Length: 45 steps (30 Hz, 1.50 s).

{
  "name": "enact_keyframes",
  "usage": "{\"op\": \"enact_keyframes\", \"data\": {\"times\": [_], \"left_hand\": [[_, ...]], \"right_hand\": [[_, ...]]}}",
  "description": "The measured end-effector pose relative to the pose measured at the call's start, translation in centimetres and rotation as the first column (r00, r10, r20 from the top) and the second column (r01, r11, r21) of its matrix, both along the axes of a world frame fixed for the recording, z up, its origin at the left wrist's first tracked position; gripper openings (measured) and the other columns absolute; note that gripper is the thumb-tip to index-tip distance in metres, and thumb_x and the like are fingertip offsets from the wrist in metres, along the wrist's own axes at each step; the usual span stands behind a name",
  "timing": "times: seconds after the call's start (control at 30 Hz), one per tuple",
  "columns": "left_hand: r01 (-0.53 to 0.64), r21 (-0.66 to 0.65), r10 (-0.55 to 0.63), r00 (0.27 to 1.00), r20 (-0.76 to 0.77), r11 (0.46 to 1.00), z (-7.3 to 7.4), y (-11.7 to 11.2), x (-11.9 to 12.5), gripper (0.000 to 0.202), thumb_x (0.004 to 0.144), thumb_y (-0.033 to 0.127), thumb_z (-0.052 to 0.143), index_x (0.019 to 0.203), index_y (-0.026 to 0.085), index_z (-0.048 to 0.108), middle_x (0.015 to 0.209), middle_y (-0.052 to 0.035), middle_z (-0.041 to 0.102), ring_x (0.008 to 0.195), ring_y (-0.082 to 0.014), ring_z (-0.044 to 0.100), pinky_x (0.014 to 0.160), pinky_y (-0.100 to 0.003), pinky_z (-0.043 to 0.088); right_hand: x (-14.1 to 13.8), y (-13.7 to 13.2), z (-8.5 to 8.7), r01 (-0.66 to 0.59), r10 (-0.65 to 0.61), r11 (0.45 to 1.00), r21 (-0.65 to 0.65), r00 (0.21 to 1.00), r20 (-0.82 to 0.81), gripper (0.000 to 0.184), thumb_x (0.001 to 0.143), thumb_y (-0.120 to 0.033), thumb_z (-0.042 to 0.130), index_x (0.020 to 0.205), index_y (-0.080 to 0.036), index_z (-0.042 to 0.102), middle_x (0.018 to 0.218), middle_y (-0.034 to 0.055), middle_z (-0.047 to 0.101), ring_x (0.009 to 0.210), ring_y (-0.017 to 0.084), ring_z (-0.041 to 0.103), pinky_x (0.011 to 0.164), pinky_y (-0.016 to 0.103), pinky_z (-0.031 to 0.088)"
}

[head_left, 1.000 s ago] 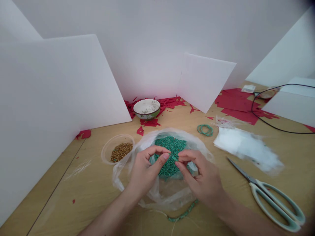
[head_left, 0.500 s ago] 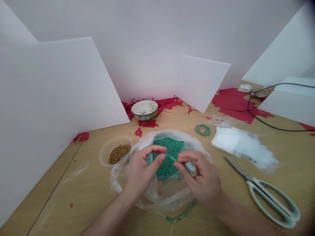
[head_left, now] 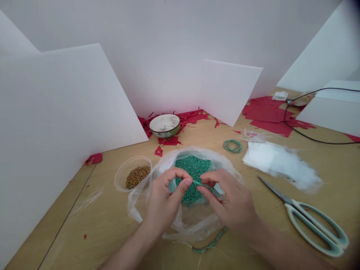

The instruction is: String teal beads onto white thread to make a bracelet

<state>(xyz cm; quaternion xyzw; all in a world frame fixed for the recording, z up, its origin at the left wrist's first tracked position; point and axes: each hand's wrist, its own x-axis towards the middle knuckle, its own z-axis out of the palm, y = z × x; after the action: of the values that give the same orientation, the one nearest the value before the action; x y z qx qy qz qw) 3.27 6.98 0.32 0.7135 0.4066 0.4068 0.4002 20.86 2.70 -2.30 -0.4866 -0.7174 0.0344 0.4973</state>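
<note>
Above the clear plastic bag (head_left: 194, 225) of small green beads (head_left: 192, 163), my two hands face each other with a short string of green beads (head_left: 198, 183) between them. The thumb and forefinger of my left hand (head_left: 165, 197) pinch its left end. My right hand (head_left: 234, 198) has thumb and forefinger closed around its other side, and part of the string is hidden by those fingers. A longer beaded length (head_left: 208, 248) lies on the table below the bag, trailing thin clear thread; whether it joins the string in my hands is hidden.
Left of the bag is a clear tub (head_left: 119, 176) of golden-brown beads (head_left: 137, 176). Scissors (head_left: 303, 217) lie at the right, below white plastic packets (head_left: 281, 165). Green bead rings (head_left: 232, 146), a bowl (head_left: 165, 125), red paper scraps (head_left: 267, 112) and white boards (head_left: 230, 90) stand farther back.
My left fingertips have come together on the string, closer to my right hand. The beads between my fingers show more clearly. The view has shifted slightly.
</note>
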Motion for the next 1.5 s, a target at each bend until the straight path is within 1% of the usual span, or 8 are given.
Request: {"op": "enact_keyframes", "data": {"times": [0.1, 0.33, 0.6, 0.9, 1.13, 1.3, 1.43, 1.5], "left_hand": [[-0.004, -0.012, 0.004, 1.000, 0.010, 1.000, 0.1, -0.3, 0.1, 0.013, 0.089, 0.030, 0.061, 0.080, 0.020, 0.064, 0.080, 0.0004, 0.065, 0.079, -0.0143, 0.059, 0.075, -0.025, 0.043], [-0.014, -0.008, 0.014, 1.000, 0.007, 1.000, 0.1, -0.5, 0.1, 0.015, 0.089, 0.030, 0.061, 0.079, 0.020, 0.063, 0.079, 0.0012, 0.063, 0.078, -0.0132, 0.057, 0.074, -0.024, 0.042], [-0.007, 0.005, 0.007, 0.999, 0.038, 1.000, -0.4, -0.8, 0.4, 0.012, 0.089, 0.029, 0.061, 0.081, 0.020, 0.063, 0.080, 0.0013, 0.064, 0.079, -0.0134, 0.058, 0.075, -0.025, 0.043], [-0.010, 0.023, 0.009, 0.999, 0.052, 1.000, -0.4, -1.1, 0.6, 0.011, 0.089, 0.027, 0.062, 0.080, 0.021, 0.063, 0.080, 0.0023, 0.064, 0.079, -0.0120, 0.058, 0.075, -0.024, 0.044], [-0.017, 0.055, 0.015, 1.000, 0.024, 0.998, -0.5, -1.3, 0.7, 0.011, 0.088, 0.026, 0.063, 0.079, 0.021, 0.064, 0.079, 0.0019, 0.064, 0.079, -0.0128, 0.059, 0.075, -0.026, 0.044], [-0.010, 0.060, 0.009, 1.000, 0.014, 0.998, -0.5, -1.3, 0.8, 0.011, 0.088, 0.026, 0.063, 0.078, 0.021, 0.064, 0.078, 0.0018, 0.065, 0.078, -0.0135, 0.060, 0.075, -0.028, 0.044], [-0.020, 0.086, 0.021, 1.000, -0.013, 0.996, -0.3, -1.5, 0.8, 0.013, 0.088, 0.027, 0.062, 0.077, 0.021, 0.063, 0.077, 0.0013, 0.064, 0.077, -0.0145, 0.059, 0.075, -0.029, 0.044], [-0.020, 0.114, 0.025, 0.999, -0.039, 0.993, -0.2, -1.7, 0.8, 0.013, 0.089, 0.026, 0.061, 0.077, 0.020, 0.062, 0.077, 0.0010, 0.064, 0.077, -0.0151, 0.059, 0.074, -0.030, 0.043]], "right_hand": [[0.1, -0.1, 0.4, -0.032, 0.032, 0.999, 0.038, 0.999, -0.002, 0.013, 0.087, -0.015, 0.063, 0.096, -0.023, 0.060, 0.081, 0.0003, 0.067, 0.078, 0.017, 0.064, 0.081, 0.036, 0.053], [0.0, -0.3, 0.6, -0.073, 0.074, 0.994, 0.077, 0.997, -0.020, 0.018, 0.084, -0.006, 0.063, 0.093, -0.020, 0.059, 0.080, 0.0010, 0.066, 0.077, 0.015, 0.060, 0.079, 0.033, 0.051], [-0.1, -0.4, 0.6, -0.073, 0.075, 0.994, 0.083, 0.997, -0.015, 0.020, 0.082, -0.009, 0.066, 0.099, -0.017, 0.059, 0.084, 0.0038, 0.066, 0.081, 0.016, 0.061, 0.083, 0.035, 0.050], [-0.3, -0.5, 0.9, -0.090, 0.093, 0.991, 0.101, 0.995, -0.025, 0.017, 0.081, -0.004, 0.063, 0.093, -0.016, 0.059, 0.079, 0.0046, 0.065, 0.077, 0.017, 0.059, 0.075, 0.034, 0.050], [-0.2, -0.4, 0.7, -0.097, 0.097, 0.986, 0.133, 0.995, 0.003, 0.024, 0.081, -0.004, 0.065, 0.100, -0.016, 0.058, 0.086, 0.0054, 0.067, 0.082, 0.017, 0.061, 0.082, 0.035, 0.050], [-0.2, -0.5, 0.5, -0.095, 0.095, 0.987, 0.128, 0.995, 0.006, 0.023, 0.082, -0.003, 0.064, 0.098, -0.018, 0.058, 0.086, 0.0048, 0.067, 0.083, 0.018, 0.062, 0.084, 0.036, 0.051], [-0.2, -0.5, 0.3, -0.084, 0.072, 0.983, 0.162, 0.995, 0.075, 0.028, 0.081, -0.006, 0.067, 0.105, -0.016, 0.058, 0.092, 0.0075, 0.069, 0.088, 0.020, 0.064, 0.086, 0.039, 0.051], [-0.2, -0.5, 0.2, -0.081, 0.063, 0.981, 0.177, 0.993, 0.103, 0.026, 0.081, -0.005, 0.067, 0.104, -0.016, 0.059, 0.091, 0.0080, 0.070, 0.088, 0.020, 0.065, 0.088, 0.039, 0.051]]}}
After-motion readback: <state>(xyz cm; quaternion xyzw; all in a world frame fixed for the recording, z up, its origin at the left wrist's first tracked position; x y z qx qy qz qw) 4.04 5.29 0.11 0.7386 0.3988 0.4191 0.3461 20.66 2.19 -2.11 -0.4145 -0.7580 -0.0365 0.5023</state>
